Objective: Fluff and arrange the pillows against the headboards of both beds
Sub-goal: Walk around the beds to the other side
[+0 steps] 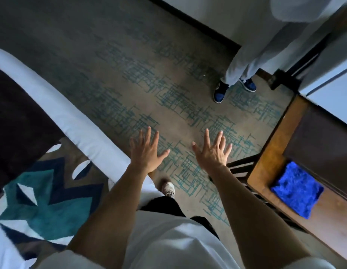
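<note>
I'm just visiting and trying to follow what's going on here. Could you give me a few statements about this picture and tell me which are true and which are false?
1. Both hands are empty, fingers spread. True: the left hand and right hand hold nothing above the patterned grey-and-teal carpet.
2. A pillow lies between the hands. False: no pillow is in view.
3. A fuzzy bright blue cloth lies on the brown wooden desk. True.
4. The blue cloth is on the bed. False: it is on the desk at the right; the white bed with a teal-and-navy patterned runner is at the left.
5. Another person in blue shoes stands ahead. True.
</note>
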{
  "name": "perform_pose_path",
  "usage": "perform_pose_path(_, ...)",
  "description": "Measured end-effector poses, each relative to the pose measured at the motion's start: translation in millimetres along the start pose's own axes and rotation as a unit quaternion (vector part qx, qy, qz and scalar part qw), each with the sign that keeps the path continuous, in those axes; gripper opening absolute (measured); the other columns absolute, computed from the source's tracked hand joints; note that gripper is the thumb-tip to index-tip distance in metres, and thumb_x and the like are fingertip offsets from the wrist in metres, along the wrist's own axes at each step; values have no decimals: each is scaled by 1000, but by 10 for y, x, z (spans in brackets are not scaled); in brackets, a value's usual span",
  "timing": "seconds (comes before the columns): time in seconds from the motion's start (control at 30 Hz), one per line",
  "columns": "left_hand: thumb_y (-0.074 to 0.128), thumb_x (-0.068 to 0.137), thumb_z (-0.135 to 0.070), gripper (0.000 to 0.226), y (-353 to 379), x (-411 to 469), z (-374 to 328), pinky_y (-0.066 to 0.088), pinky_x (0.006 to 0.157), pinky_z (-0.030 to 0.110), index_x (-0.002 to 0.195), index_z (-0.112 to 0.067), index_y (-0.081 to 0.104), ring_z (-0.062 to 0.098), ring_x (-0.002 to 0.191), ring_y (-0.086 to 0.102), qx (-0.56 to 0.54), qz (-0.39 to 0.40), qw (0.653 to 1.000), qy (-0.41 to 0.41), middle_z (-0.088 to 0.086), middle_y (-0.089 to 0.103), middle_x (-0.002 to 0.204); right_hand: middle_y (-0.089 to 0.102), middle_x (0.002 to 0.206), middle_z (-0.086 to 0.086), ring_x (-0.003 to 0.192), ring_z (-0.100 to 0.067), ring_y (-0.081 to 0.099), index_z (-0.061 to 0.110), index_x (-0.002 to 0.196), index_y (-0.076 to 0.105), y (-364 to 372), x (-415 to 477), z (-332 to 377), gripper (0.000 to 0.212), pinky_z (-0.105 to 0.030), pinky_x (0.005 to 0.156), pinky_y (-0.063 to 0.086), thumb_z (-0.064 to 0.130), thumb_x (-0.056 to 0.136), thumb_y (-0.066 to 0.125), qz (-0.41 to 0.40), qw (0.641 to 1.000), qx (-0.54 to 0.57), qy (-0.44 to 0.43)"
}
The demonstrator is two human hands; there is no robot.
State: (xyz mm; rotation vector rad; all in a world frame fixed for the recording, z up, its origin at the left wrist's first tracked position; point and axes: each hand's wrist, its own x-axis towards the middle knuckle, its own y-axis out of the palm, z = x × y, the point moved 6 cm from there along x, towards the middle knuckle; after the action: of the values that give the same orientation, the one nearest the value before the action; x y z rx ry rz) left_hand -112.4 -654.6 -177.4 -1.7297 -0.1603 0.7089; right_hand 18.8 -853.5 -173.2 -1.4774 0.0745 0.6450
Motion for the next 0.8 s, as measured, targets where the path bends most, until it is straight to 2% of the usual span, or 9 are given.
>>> perform_pose_path(0.3,26,92,-80,93,-257,576,520,3,121,64,163,-25,3,36,157,-4,-23,3,998,-66,10,-6,171,-16,166,-21,155,-36,-7,32,161,-8,-215,757,798,81,-61,119,-10,75,96,16,11,995,-48,-84)
perform_pose_path(0.5,33,93,-78,90,-266,801,812,4,120,66,161,-24,11,36,157,-3,-66,1,988,-138,10,-1,171,-10,167,-23,154,-37,-3,30,162,0,-300,1240,1258,81,-62,119,-7,73,96,21,20,988,-62,-142)
perform_pose_path(0.8,30,95,-76,87,-481,1440,1182,-3,120,65,162,-25,6,37,157,-7,-157,-10,951,-267,7,-6,171,-9,166,-23,155,-37,-3,30,162,1,-614,2274,2030,81,-62,120,-7,70,96,27,53,964,-111,-237)
